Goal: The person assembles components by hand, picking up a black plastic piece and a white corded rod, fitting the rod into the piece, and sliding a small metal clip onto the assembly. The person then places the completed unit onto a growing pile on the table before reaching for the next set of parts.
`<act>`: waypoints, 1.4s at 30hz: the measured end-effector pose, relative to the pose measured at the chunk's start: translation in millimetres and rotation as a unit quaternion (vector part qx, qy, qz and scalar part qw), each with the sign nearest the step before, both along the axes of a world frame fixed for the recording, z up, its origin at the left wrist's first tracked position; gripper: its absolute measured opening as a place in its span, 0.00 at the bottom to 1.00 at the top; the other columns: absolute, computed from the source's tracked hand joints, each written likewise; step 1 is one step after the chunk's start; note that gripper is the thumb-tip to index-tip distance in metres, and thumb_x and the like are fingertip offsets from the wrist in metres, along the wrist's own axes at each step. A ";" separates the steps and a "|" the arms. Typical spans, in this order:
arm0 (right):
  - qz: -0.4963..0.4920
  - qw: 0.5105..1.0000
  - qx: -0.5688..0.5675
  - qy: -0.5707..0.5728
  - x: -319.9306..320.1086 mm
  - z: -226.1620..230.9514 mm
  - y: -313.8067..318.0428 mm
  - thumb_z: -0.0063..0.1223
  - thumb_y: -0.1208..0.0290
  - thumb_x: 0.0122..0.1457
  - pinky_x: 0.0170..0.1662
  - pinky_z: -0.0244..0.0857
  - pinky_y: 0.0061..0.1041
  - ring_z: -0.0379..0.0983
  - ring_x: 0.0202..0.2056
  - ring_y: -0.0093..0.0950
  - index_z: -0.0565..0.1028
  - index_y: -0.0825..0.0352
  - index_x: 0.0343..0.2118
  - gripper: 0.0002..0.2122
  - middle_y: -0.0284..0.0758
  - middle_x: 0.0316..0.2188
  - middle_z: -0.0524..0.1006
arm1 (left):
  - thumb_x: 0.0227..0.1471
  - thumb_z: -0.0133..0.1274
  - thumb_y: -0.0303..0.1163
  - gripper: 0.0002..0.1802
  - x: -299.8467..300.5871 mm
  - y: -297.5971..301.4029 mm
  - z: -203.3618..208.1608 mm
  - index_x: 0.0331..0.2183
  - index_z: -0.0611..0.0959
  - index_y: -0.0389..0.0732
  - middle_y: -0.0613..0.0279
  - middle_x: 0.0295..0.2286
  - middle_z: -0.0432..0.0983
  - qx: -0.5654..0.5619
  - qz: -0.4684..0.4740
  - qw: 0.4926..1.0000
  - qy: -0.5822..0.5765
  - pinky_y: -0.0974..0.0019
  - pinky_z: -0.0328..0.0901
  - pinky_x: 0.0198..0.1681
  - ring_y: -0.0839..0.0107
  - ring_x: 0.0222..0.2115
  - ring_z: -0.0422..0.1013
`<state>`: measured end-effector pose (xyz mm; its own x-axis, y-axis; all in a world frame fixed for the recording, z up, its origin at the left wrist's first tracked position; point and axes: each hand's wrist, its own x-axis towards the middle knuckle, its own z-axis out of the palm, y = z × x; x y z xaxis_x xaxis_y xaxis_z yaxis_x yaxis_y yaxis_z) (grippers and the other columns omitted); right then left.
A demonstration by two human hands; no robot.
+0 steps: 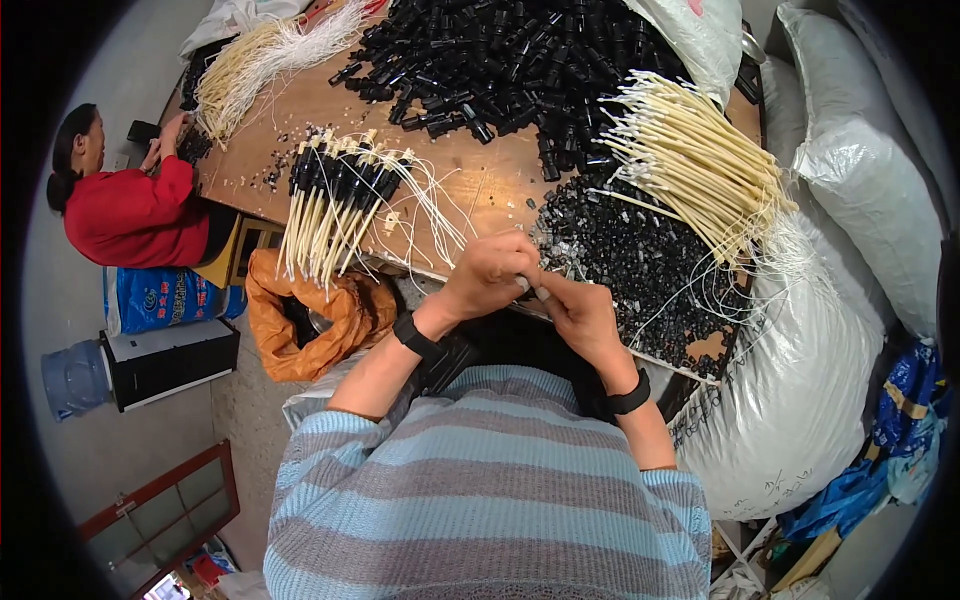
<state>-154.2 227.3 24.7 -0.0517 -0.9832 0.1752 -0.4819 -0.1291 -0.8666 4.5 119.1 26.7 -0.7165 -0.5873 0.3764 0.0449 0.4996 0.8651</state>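
At the table's near edge my left hand (pixel 490 275) and my right hand (pixel 583 312) meet, fingers pinched together. Whatever they hold is too small or hidden to name. Just right of them spreads a heap of tiny black plastic pieces (pixel 640 265), with thin white cords lying over it. A bundle of cream sticks with white cords (pixel 695 150) rests on that heap's far right side. Left of my hands is a row of cream sticks with black sleeves (pixel 340 195), their loose white cords trailing toward my left hand.
A pile of black plastic tubes (pixel 500 60) covers the far side of the wooden table (pixel 480 185). Another cord bundle (pixel 265 75) lies far left, near a person in red (pixel 140 205). An orange sack (pixel 280 345) stands below the left edge; white sacks (pixel 790 400) crowd the right.
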 end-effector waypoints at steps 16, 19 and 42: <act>-0.215 0.955 0.158 -0.126 -22.9 -13.0 -6.6 0.54 0.76 0.54 0.21 0.54 0.17 0.57 0.16 0.12 0.78 0.69 0.32 0.05 0.23 0.12 0.65 | 0.39 0.53 0.15 0.20 -31.2 -68.8 -32.7 0.39 0.81 0.38 0.58 0.31 0.79 0.018 0.099 0.961 -0.257 0.71 0.68 0.37 0.68 0.34 0.75; -0.217 0.949 0.168 -0.153 -23.4 -13.6 -13.0 0.54 0.76 0.54 0.21 0.54 0.17 0.57 0.16 0.12 0.78 0.69 0.31 0.04 0.24 0.11 0.65 | 0.41 0.54 0.17 0.12 -37.1 -36.4 -23.7 0.33 0.83 0.36 0.60 0.29 0.79 0.273 0.098 0.948 -0.130 0.73 0.68 0.33 0.72 0.30 0.75; -0.175 0.982 0.054 0.042 -18.8 -10.4 -19.9 0.58 0.75 0.52 0.20 0.55 0.21 0.60 0.14 0.18 0.78 0.67 0.31 0.04 0.31 0.11 0.66 | 0.37 0.57 0.22 0.11 -43.0 -12.1 -13.1 0.30 0.82 0.39 0.60 0.28 0.77 -0.100 0.103 0.986 -0.084 0.63 0.67 0.37 0.60 0.32 0.72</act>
<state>-173.0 207.4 14.3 -0.3797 -0.9208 0.0894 -0.5502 0.1471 -0.8219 -38.4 107.0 13.6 -0.6519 -0.6524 0.3866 -0.2101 0.6452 0.7345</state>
